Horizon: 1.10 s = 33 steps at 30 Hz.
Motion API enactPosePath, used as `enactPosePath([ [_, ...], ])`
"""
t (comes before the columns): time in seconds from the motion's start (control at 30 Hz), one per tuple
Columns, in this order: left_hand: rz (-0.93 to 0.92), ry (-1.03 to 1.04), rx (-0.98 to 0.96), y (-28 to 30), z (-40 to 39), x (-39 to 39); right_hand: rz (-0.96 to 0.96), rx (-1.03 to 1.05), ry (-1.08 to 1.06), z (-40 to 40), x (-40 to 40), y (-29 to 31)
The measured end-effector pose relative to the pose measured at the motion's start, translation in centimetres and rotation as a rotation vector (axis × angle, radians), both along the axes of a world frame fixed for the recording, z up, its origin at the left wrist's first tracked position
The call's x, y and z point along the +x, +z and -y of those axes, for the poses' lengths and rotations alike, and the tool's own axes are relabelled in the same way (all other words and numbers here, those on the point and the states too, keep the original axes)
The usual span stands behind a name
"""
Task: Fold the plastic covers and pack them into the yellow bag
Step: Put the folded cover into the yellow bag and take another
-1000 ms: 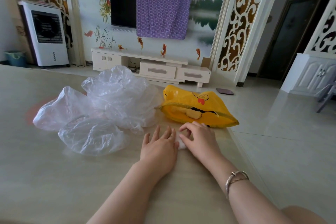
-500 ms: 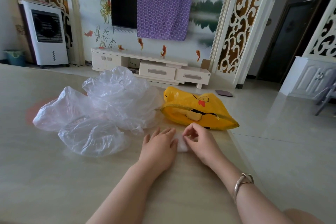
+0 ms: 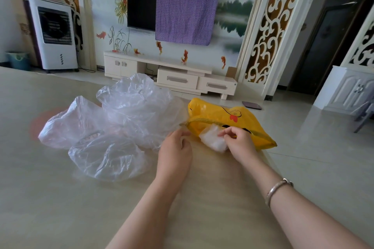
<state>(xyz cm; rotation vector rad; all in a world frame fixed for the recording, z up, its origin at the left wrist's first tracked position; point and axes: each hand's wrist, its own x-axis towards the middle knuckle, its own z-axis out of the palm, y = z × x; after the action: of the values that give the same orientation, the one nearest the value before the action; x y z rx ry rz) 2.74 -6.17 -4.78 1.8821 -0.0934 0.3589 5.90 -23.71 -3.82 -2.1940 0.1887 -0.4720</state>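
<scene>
I have my right hand (image 3: 238, 139) pinching a small folded plastic cover (image 3: 213, 140), fingers curled round its white wad right at the mouth of the yellow bag (image 3: 238, 119). The bag lies on the desk (image 3: 60, 198), its opening facing me, and the folded cover sits half in front of that opening, not yet inside. My left hand (image 3: 175, 150) is just beside the bag's near corner; its fingers curl toward the rim there, though I cannot tell whether they actually grip the edge or only touch it.

I judge this to be the packing step for one cover. Next I need the bag's mouth held open and the wad pushed deep enough that it does not spring back out, since thin film tends to unfold.

Beside the bag, away from the folded cover, three loose plastic covers (image 3: 129, 119) lie heaped and puffed up, unfolded. Those remain to be flattened and folded.
</scene>
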Motion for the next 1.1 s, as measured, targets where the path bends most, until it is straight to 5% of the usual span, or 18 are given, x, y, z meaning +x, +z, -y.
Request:
enactPosePath([
  [0.13, -0.019, 0.021, -0.034, 0.0, -0.2, 0.6, -0.058, -0.025, 0.051, -0.5, 1.9, -0.5],
  [0.3, 0.012, 0.051, -0.004, -0.2, -0.4, 1.1, -0.273, -0.326, 0.086, -1.2, 3.5, -1.2],
  [0.47, 0.125, 0.146, 0.251, -0.3, -0.4, 1.0, -0.394, -0.530, 0.080, -1.6, 3.1, -1.0],
  [0.7, -0.069, 0.205, 0.540, -0.3, -1.0, 1.0, -0.252, -0.421, 0.137, -1.1, 0.3, -1.4],
  [1.1, 0.018, 0.329, 0.448, -0.1, -1.7, 0.8, 0.118, -0.316, 0.252, -3.1, -3.8, -2.3],
])
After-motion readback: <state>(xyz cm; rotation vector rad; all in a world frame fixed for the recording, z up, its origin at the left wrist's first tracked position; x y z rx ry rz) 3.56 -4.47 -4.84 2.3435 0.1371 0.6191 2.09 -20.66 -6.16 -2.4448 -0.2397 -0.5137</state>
